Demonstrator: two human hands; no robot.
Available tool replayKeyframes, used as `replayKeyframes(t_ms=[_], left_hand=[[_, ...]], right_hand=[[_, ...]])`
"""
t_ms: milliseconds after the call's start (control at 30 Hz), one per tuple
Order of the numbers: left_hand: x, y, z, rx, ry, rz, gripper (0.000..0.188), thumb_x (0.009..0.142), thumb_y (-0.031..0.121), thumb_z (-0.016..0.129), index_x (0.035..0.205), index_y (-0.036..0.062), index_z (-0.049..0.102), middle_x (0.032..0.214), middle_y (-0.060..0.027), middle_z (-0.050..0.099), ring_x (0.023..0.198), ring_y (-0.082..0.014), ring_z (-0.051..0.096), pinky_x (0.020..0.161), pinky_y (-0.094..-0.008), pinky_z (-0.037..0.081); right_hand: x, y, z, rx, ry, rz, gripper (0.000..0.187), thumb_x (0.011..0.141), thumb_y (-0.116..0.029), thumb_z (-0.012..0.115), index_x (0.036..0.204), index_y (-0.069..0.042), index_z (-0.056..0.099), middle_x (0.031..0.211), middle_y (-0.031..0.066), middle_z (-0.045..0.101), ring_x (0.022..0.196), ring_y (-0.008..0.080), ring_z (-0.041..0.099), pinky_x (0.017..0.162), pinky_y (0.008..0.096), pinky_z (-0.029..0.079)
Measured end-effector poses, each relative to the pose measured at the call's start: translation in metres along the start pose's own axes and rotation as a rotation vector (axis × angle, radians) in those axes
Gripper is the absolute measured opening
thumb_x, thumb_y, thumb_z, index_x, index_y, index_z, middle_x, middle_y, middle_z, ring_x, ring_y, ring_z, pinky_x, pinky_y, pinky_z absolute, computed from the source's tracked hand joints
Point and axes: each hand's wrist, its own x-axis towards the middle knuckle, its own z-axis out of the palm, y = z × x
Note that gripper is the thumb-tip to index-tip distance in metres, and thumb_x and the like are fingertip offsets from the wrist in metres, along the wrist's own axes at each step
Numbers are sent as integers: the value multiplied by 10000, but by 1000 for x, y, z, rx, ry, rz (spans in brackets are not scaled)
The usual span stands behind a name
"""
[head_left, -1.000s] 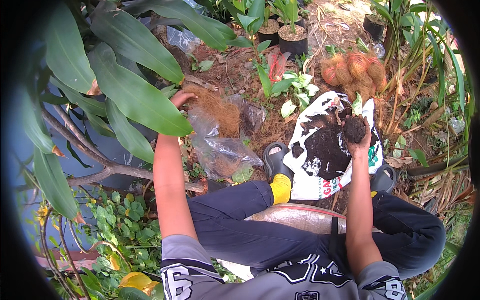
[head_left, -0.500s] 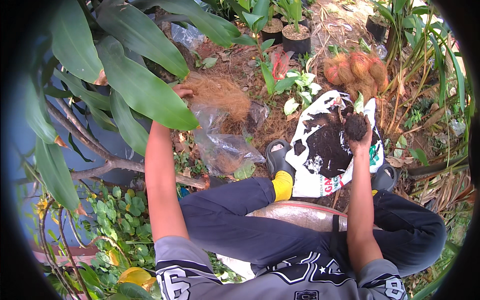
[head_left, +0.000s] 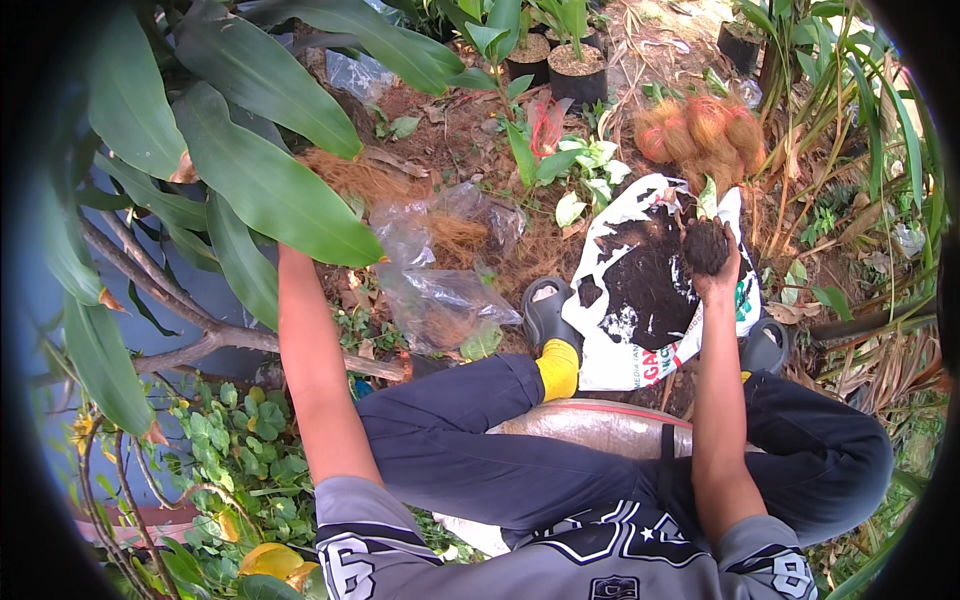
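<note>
My right hand (head_left: 720, 278) is closed around a ball of dark soil (head_left: 706, 248), with a small plant's pale green leaf (head_left: 708, 200) standing up from it. It is above the right side of an opened white bag (head_left: 610, 368) of loose dark soil (head_left: 650, 295). My left forearm (head_left: 312, 370) reaches up at the left, but a broad green leaf (head_left: 290, 185) hides the whole hand. Brown coconut fibre (head_left: 360, 178) shows past that leaf's edge. More fibre (head_left: 458, 235) lies around a clear plastic bag (head_left: 445, 300) on the ground.
Round fibre bundles (head_left: 700, 135) with red netting lie beyond the soil bag. Black potted plants (head_left: 577, 82) stand at the back. A bare branch (head_left: 250, 335) crosses the left side near my forearm. My dark shoes (head_left: 548, 312) flank the soil bag.
My left hand has moved left behind the leaf, and the fibre clump beside it has shifted left too, uncovering more of the plastic bag. My right hand still holds the soil ball.
</note>
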Motion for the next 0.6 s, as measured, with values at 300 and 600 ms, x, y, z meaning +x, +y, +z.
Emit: replayKeyframes(t_ms=[300, 600], left_hand=[[0, 5, 14, -146, 79, -15, 281, 861, 222, 604, 1086, 54, 597, 978, -75, 640, 909, -221, 610, 829, -369, 500], [15, 57, -5, -496, 175, 50, 298, 860, 222, 601, 1101, 47, 598, 994, -86, 640, 922, -234, 615, 837, -371, 503]], right_hand=[[5, 6, -4, -6, -36, 30, 241, 951, -280, 503, 1100, -95, 540, 1054, 150, 624, 1014, 352, 609, 880, 517, 503], [5, -8, -1, -5, -9, -34, 215, 952, -272, 501, 1068, -95, 537, 1057, 135, 620, 1027, 353, 601, 875, 528, 501]])
